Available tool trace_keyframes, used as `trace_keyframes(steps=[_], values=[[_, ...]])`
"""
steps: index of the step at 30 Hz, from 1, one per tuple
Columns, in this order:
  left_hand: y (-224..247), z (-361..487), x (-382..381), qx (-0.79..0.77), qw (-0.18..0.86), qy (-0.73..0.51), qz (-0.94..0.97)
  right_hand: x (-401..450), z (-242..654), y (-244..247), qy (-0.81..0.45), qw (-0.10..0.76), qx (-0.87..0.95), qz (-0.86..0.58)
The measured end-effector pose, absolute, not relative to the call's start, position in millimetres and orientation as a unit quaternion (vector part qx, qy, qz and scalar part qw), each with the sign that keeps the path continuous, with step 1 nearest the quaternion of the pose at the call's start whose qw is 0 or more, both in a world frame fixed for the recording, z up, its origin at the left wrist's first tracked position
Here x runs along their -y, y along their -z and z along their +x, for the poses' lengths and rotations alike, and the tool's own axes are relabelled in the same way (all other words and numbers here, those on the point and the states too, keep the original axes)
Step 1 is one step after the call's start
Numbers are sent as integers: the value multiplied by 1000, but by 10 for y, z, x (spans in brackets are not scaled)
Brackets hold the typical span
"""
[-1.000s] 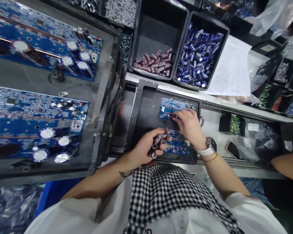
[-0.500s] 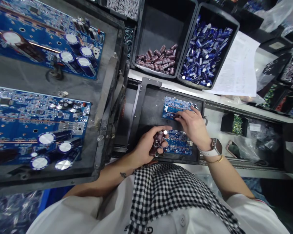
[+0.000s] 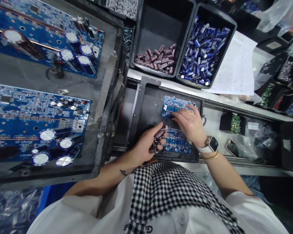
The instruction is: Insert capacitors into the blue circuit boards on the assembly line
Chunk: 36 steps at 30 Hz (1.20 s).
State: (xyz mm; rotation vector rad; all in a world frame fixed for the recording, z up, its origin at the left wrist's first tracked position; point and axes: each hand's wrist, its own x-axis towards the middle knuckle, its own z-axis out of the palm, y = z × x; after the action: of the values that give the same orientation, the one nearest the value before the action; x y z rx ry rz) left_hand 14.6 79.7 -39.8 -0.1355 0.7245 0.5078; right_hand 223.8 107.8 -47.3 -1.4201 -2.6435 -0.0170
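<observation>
Since half a second ago the left hand (image 3: pixel 143 145) has drawn a little nearer the right, its fistful of capacitors (image 3: pixel 157 139) now tilted toward 1 o'clock, while the right hand (image 3: pixel 189 123) has stayed over the upper board (image 3: pixel 173 104). The right fingertips (image 3: pixel 176 114) are pinched together on that board's near edge; whether they grip a part is hidden. The left fingers are curled shut on the maroon capacitors, just left of the lower board (image 3: pixel 177 144), which the right palm partly covers. Both boards lie in a black tray (image 3: pixel 146 110). As a judgement, the loose bundle is the risk: a slackened grip could let capacitors spill onto the tray or roll under the boards, and a part pressed in at a slant could bend its leads. At 12 o'clock stand a bin (image 3: pixel 158 29) of maroon capacitors and, at 1 o'clock, a bin of blue ones (image 3: pixel 202 48), with papers (image 3: pixel 236 70) beside. At 9 o'clock a large tray (image 3: pixel 104 97) with big boards (image 3: pixel 36 123) crowds the left elbow's side. At 3 o'clock lie a phone (image 3: pixel 230 148) and small component boxes (image 3: pixel 234 123).
</observation>
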Motion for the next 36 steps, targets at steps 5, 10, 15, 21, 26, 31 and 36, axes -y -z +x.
trace_keyframes(steps=[5, 10, 15, 21, 26, 31, 36], values=[[402, 169, -771, -371, 886, -272, -57, -963, 2051, 214, -117, 136, 864, -471], [389, 151, -767, -373, 879, -290, -60, -974, 1865, 181, -112, 129, 847, -504], [382, 122, -805, -397, 872, -280, -63, -1157, 1914, 443, -89, 93, 831, -541], [389, 120, -795, -402, 867, -289, -48, -1183, 1907, 415, -94, 78, 836, -536], [382, 115, -787, -396, 866, -303, -39, -1203, 1861, 343, -85, 66, 841, -531], [397, 124, -774, -398, 867, -299, -37, -1189, 1819, 336, -64, 40, 840, -538], [441, 130, -786, -384, 871, -301, -60, -1177, 1845, 450, -26, 30, 874, -483]])
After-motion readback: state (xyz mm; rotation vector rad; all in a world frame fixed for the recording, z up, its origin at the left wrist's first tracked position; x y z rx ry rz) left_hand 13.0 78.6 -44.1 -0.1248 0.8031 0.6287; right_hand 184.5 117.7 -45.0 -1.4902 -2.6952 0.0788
